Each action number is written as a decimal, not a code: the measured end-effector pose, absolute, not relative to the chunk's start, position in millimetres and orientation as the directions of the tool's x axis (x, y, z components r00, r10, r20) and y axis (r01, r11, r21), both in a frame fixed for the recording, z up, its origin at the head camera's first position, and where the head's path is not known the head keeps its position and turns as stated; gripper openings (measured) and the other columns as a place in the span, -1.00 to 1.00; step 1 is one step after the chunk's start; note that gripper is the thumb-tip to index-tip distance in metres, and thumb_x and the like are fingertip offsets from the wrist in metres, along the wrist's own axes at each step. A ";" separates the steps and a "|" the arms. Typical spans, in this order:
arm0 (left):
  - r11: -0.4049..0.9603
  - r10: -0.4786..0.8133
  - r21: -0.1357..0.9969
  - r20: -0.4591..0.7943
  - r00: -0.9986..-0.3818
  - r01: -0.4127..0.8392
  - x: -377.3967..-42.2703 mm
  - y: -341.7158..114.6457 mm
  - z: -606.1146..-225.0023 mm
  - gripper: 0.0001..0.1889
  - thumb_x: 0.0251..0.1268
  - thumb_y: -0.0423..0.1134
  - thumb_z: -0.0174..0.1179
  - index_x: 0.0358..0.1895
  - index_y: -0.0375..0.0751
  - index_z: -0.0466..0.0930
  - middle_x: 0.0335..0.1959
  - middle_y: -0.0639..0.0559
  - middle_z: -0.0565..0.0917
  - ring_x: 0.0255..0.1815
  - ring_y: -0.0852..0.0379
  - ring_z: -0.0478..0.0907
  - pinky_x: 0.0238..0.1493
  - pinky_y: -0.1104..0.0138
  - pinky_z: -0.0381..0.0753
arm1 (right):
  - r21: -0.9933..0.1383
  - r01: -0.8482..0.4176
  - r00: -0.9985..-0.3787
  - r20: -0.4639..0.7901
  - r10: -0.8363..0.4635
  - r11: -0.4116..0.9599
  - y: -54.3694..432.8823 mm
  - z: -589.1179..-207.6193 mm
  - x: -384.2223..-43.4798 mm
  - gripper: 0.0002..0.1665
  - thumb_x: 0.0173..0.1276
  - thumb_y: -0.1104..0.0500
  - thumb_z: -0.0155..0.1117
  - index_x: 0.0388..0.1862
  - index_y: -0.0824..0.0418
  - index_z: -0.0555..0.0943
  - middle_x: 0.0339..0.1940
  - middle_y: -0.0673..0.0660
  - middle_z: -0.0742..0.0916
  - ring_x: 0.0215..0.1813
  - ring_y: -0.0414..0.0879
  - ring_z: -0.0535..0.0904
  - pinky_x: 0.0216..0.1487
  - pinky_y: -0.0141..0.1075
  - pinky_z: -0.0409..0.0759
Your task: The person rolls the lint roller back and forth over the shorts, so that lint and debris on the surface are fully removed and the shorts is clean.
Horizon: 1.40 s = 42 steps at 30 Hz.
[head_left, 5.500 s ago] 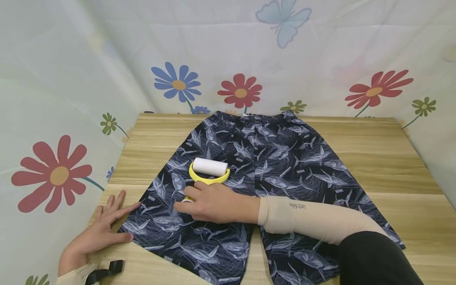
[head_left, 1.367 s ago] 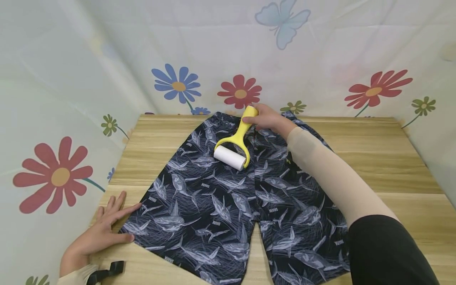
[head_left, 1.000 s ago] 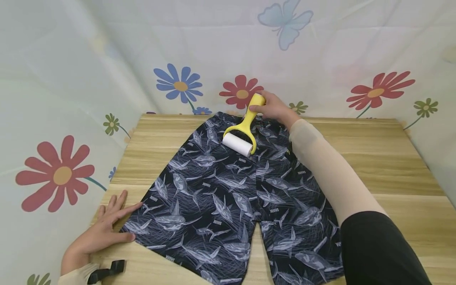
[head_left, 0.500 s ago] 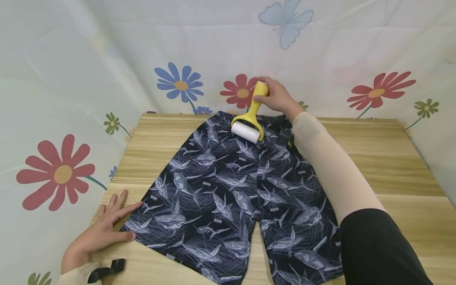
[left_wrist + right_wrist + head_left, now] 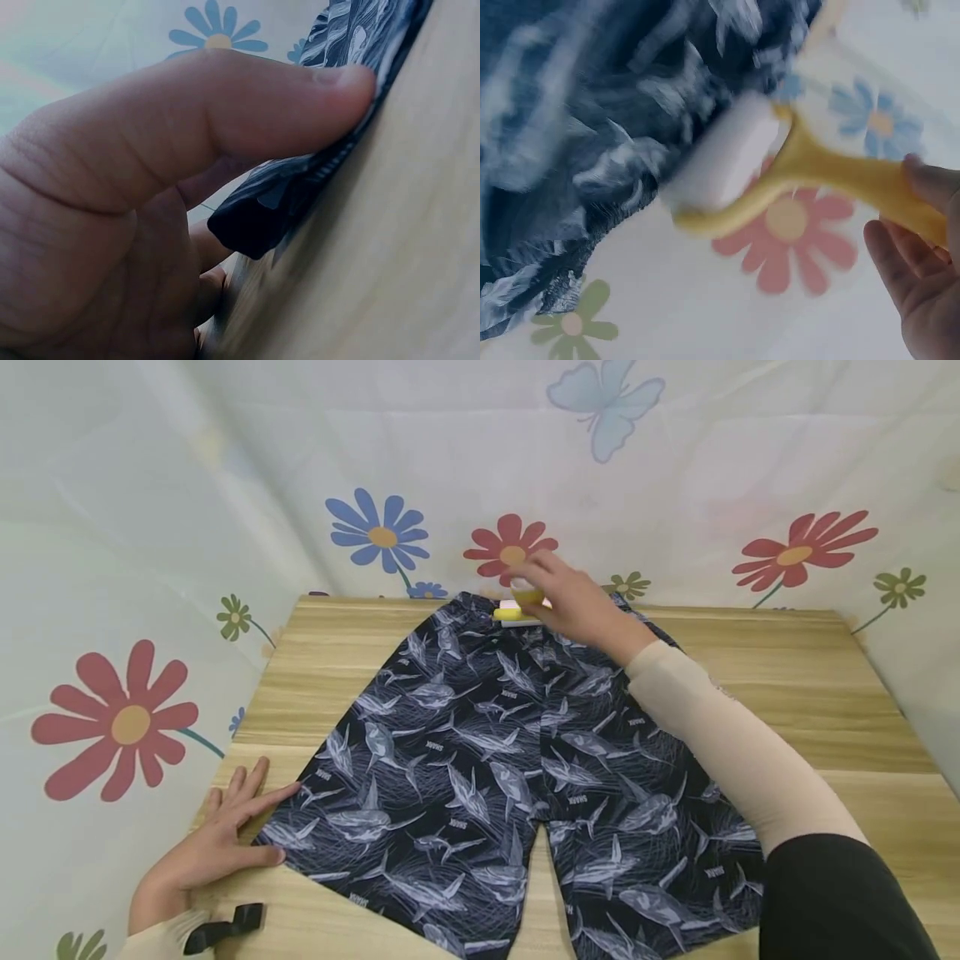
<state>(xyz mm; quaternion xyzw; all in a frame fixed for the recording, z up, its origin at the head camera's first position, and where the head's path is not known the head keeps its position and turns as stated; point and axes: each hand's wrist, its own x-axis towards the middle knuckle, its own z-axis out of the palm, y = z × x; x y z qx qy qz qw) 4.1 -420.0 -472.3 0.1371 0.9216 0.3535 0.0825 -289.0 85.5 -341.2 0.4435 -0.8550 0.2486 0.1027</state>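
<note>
Dark shorts (image 5: pixel 465 752) printed with grey sharks lie spread flat, waistband at the far side. My right hand (image 5: pixel 581 606) grips the yellow handle of a lint roller (image 5: pixel 802 169) at the middle of the waistband. In the right wrist view the roller's white cylinder (image 5: pixel 724 157) is blurred against the waistband edge, the handle pointing away from the shorts. My left hand (image 5: pixel 206 856) lies at the left leg's hem corner, fingers spread, thumb and index finger touching the fabric edge. The left wrist view shows the thumb (image 5: pixel 300 105) straight along that edge.
The shorts lie on a wood-grain table (image 5: pixel 825 693). A pale flowered cloth (image 5: pixel 660 485) stands as a wall behind it and on the sides. A black strap (image 5: pixel 225 929) hangs by the left wrist.
From the left leg, my right hand has carried the lint roller up to the waistband, and its handle has now tipped down toward the far edge. My left hand has stayed in place.
</note>
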 end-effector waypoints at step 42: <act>0.699 0.330 0.681 -0.038 -0.943 0.218 3.3 -418.9 -471.3 -0.12 0.17 -0.27 0.51 0.61 -0.03 0.35 0.72 -0.42 -0.32 0.63 -0.52 -0.65 0.39 -0.33 -0.87 | -0.494 -0.866 -0.345 0.476 -0.809 0.078 133.7 -395.1 -89.5 -0.39 -0.03 0.30 0.68 0.03 0.02 0.68 -0.06 -0.13 0.73 -0.05 -0.20 0.60 0.03 -0.23 0.62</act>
